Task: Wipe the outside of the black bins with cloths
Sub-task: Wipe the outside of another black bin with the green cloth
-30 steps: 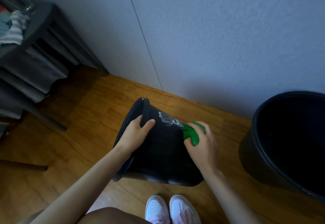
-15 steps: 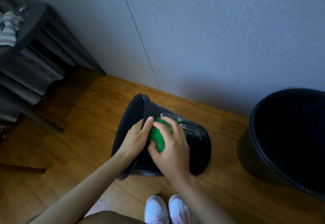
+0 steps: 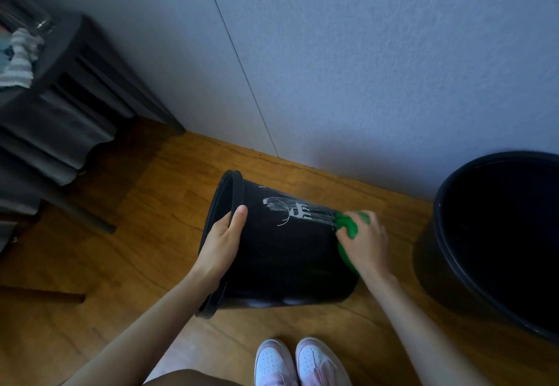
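- a pair of pale shoes (image 3: 302, 361) is standing at the bottom edge, toes pointing toward the work; the frame is cutting off the legs above them.
- the left hand (image 3: 222, 243) is gripping the rim of the tipped black bin (image 3: 287, 264), with the thumb lying on the outside and the fingers curling inside, out of sight. this is probably steadying the bin on its side so that its wall is facing up for wiping.
- the right hand (image 3: 366, 246) is clutching a bunched green cloth (image 3: 348, 225), fingers curled round it, and pressing it onto the bin's outer wall near the base end.
- the tipped bin is lying on the wooden floor (image 3: 151, 204), its mouth facing left. whitish streaks (image 3: 290, 208) are showing just left of the cloth; i cannot tell whether they are moisture, residue or a printed mark. its underside is staying hidden.
- a larger second bin (image 3: 429, 258) is standing upright to the right, well apart and partly cut off by the frame edge, its outside sitting in shadow.
- far left, a striped rag (image 3: 21, 61) is lying on dark furniture (image 3: 69, 61), too dim to identify.
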